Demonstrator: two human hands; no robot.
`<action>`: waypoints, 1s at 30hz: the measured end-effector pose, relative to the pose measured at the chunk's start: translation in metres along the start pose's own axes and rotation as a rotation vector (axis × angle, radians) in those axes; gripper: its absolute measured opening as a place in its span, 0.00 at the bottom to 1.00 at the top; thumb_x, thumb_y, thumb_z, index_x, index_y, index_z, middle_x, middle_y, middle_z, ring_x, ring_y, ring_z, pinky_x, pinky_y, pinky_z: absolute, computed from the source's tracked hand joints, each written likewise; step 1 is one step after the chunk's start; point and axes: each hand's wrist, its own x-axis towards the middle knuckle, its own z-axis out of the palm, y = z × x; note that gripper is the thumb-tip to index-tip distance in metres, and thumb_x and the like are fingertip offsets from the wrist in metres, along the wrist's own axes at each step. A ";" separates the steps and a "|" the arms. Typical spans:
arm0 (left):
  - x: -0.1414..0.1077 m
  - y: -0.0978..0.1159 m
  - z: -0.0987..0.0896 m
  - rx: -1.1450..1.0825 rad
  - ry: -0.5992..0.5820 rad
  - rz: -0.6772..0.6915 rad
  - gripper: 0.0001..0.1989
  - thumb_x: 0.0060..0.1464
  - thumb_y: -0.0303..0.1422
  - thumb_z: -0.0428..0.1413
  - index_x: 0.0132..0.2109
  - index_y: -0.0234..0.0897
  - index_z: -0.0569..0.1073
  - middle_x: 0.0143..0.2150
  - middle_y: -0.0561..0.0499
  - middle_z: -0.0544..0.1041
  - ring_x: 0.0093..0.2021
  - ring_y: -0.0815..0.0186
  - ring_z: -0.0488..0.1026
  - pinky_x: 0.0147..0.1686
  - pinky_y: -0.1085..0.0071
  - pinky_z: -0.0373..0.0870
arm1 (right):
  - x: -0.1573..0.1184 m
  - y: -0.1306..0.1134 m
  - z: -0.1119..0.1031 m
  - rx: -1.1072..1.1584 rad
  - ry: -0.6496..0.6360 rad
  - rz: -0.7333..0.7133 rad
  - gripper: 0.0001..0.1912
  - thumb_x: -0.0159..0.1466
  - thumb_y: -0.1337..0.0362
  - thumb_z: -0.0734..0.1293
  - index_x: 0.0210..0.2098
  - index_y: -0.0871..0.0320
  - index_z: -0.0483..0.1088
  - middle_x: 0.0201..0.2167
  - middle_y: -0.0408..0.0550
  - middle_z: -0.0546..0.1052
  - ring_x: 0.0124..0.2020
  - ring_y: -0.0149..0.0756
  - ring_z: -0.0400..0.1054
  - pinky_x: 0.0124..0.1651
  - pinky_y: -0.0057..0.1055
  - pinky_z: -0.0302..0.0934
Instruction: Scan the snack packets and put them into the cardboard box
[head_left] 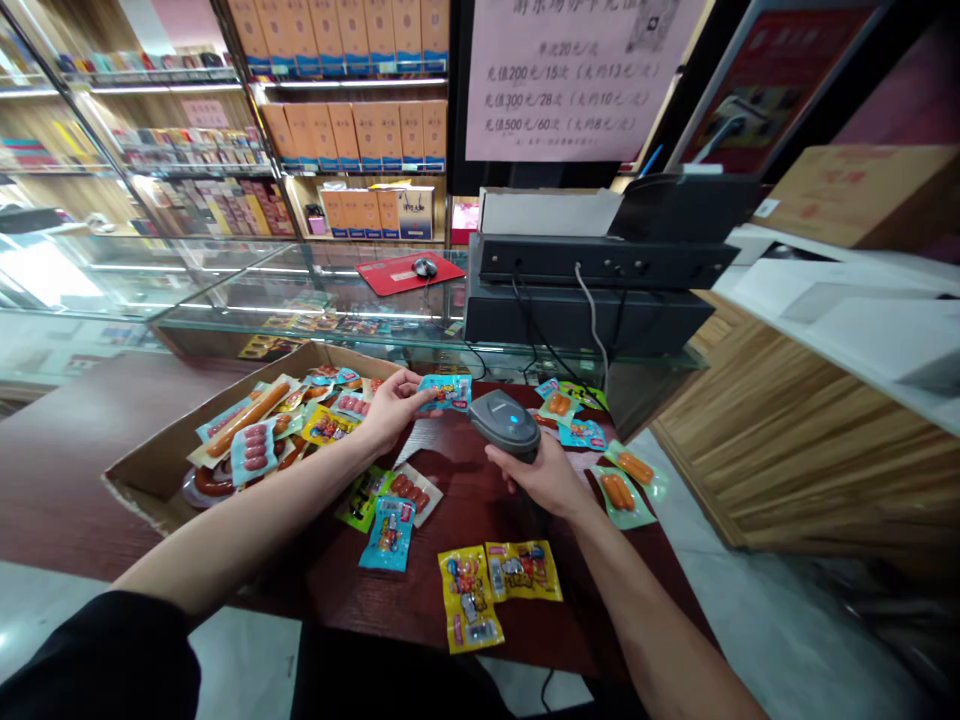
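Between the fingers of my left hand is a blue snack packet, held above the dark red table. My right hand grips a grey barcode scanner, its head close to the packet's right end and a blue light lit on top. To the left, a cardboard box holds many packaged sausages. Two yellow packets lie near the front edge. Nearer the box are a blue packet, a green packet and a clear sausage packet.
Several more sausage packets lie right of the scanner. Behind the table stands a glass counter with a red mouse pad and black equipment trailing cables. A wood-grained cabinet borders the right side.
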 end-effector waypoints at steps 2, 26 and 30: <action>-0.001 0.000 0.000 -0.001 0.005 0.011 0.23 0.33 0.35 0.71 0.31 0.35 0.65 0.25 0.58 0.73 0.27 0.72 0.72 0.33 0.66 0.78 | 0.000 0.000 0.000 0.013 0.001 0.004 0.17 0.57 0.52 0.72 0.29 0.57 0.65 0.17 0.41 0.70 0.15 0.31 0.63 0.20 0.28 0.58; -0.047 0.109 -0.127 0.061 0.292 0.189 0.17 0.44 0.28 0.68 0.42 0.28 0.74 0.34 0.44 0.80 0.33 0.63 0.80 0.39 0.65 0.80 | -0.013 -0.045 0.009 -0.126 -0.095 -0.031 0.21 0.57 0.47 0.71 0.30 0.61 0.70 0.17 0.44 0.72 0.16 0.31 0.66 0.21 0.28 0.60; -0.075 0.117 -0.139 0.061 0.318 0.223 0.18 0.45 0.28 0.67 0.43 0.28 0.75 0.34 0.44 0.80 0.36 0.59 0.81 0.40 0.64 0.80 | -0.031 -0.069 0.024 -0.124 -0.090 -0.070 0.21 0.56 0.47 0.71 0.31 0.61 0.69 0.18 0.44 0.72 0.15 0.31 0.65 0.20 0.28 0.59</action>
